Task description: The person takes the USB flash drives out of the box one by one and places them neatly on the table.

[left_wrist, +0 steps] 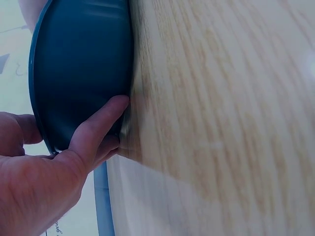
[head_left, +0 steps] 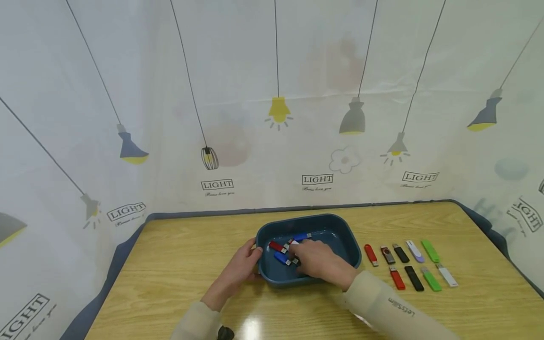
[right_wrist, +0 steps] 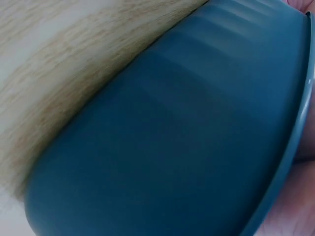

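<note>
A dark blue plastic basin [head_left: 348,250] stands on the wooden table, with several USB flash drives inside. My left hand [head_left: 242,264] holds its left end; in the left wrist view the thumb is at the rim and fingers lie along the outer wall. My right hand [head_left: 318,259] reaches over the near side, fingers bent down among the drives. Around those fingertips are a red USB drive [head_left: 276,247], a blue USB drive [head_left: 282,258] and a second blue USB drive [head_left: 302,236]. I cannot tell whether the fingers pinch one. In the right wrist view, the basin's wall [right_wrist: 162,132] hides the fingertips.
Right of the basin, several USB drives lie in two rows: a red one [head_left: 370,255], a black one [head_left: 414,278], a green one [head_left: 430,250] and a white one [head_left: 447,275] among them. A cloth printed with lamps [head_left: 255,156] hangs behind the wooden table [head_left: 178,264].
</note>
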Tool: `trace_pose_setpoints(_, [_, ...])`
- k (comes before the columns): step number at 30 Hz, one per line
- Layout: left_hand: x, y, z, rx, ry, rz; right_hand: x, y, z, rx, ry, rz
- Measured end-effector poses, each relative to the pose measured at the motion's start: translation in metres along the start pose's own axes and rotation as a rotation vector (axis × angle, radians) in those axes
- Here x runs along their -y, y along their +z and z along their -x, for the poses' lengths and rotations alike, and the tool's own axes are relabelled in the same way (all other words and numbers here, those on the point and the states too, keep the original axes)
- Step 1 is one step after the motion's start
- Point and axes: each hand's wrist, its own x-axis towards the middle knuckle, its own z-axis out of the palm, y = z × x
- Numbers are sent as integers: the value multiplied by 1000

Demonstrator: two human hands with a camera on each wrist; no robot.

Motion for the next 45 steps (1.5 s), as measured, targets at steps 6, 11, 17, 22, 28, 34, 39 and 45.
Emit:
trace_pose_setpoints(6, [0,0,0,3,2,-8,1,0,-1,-8,-16,-23])
trace_pose_setpoints(11, [2,-1,-1,18,12,5,0,0,-2,-1,-21,-50])
trace_pose_setpoints(17, [4,-2,-2,21,11,14,-1,-2,-3,29,7,-69])
trace_pose_setpoints(22, [4,-2,-2,23,9,17,-2,-5,-1,14,-5,-94])
trace_pose_setpoints(28, [3,-1,-2,30,13,41,-7,-12,9,-59,-33,-128])
trace_pose_setpoints(34, [3,-1,-2,31,14,38,-10,-23,20,-138,-64,-152])
trace_pose_setpoints(39, [2,-1,-2,32,17,34,-13,-35,34,-186,-37,-173])
trace_pose_setpoints(45, [4,-1,-3,31,14,36,-22,-44,51,-251,-4,-174])
